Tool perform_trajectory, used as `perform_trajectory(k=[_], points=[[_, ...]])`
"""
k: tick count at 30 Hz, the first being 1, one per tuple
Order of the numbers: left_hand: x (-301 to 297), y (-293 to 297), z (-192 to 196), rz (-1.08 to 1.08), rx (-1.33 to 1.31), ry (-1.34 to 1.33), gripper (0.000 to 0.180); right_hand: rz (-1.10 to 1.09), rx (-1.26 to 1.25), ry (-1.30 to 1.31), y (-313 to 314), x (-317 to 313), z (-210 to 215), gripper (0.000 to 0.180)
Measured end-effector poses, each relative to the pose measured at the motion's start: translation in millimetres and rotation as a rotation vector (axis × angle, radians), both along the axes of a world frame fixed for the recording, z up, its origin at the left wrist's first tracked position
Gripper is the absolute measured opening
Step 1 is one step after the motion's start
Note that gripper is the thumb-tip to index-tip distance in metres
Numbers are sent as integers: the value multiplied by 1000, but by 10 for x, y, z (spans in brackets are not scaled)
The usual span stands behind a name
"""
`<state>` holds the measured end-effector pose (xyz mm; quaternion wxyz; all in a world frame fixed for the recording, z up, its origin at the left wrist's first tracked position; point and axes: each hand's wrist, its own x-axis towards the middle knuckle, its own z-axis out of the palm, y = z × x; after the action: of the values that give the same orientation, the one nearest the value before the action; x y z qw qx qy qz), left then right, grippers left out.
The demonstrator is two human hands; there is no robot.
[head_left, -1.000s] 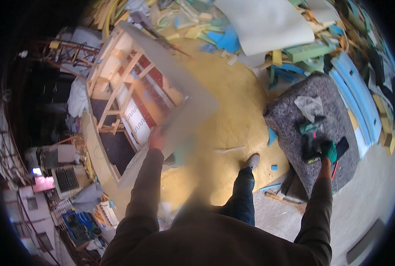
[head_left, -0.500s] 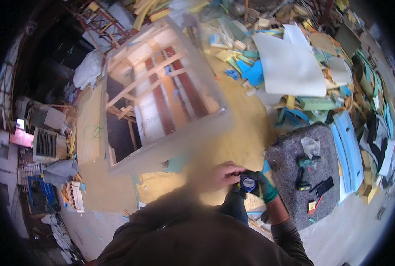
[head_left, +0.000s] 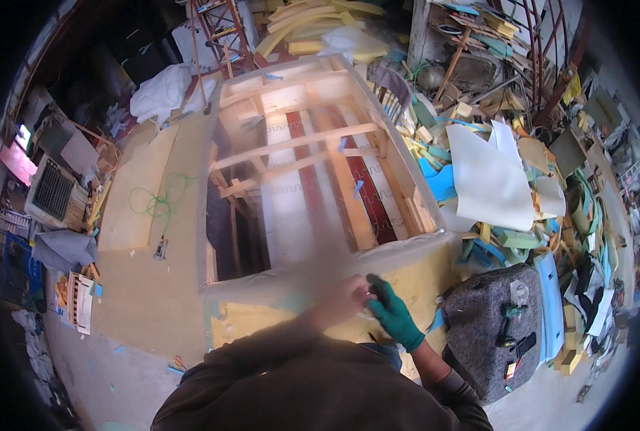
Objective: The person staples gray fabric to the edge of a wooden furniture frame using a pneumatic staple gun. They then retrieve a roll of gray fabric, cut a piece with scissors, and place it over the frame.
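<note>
In front of my body my bare left hand (head_left: 348, 294) meets my right hand (head_left: 397, 322), which wears a green glove with dark fingertips. The fingers of both hands are curled in and come together at one spot. Whatever lies between them is too small and hazy to name. A blurred patch covers part of my left hand and wrist. Just beyond my hands stands a large wooden furniture frame (head_left: 284, 154) with grey padded edges, reddish straps and wavy springs inside. The tape measure is not visible now.
To my right, a grey felt-covered block (head_left: 478, 316) carries a cordless drill (head_left: 510, 323) and a dark phone (head_left: 525, 345). Behind it lie foam offcuts and a white sheet (head_left: 489, 176). A green cord (head_left: 154, 205) rests on the yellowish board (head_left: 129, 287) at left.
The blue-faced tape measure in my gloved right hand has gone from sight. My view has shifted, so the frame appears more central. My hands remain close together.
</note>
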<state>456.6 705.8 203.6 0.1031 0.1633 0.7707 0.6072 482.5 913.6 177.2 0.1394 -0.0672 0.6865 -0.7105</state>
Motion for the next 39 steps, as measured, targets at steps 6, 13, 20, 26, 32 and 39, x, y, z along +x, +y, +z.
perform_trajectory(k=[6,13,20,26,32,39], points=[[-1356,-1697,-56,310,147,-174,21,147,671,125,346,587,-697,39],[-3437,-5024,2088,1036,490,139,20,969,1354,-315,2072,2190,-1159,25],[-3480,-3308,954,458,200,339,20,232,589,-694,998,1240,-1103,21],[-1790,-1200,-587,204,274,-472,29,-8,144,31,-665,-383,-1182,22],[-2710,-1239,-606,274,493,-428,35,73,575,-467,-204,436,-1081,24],[-3886,-1534,-1296,216,260,-388,31,-129,344,-435,98,1229,-1170,22]])
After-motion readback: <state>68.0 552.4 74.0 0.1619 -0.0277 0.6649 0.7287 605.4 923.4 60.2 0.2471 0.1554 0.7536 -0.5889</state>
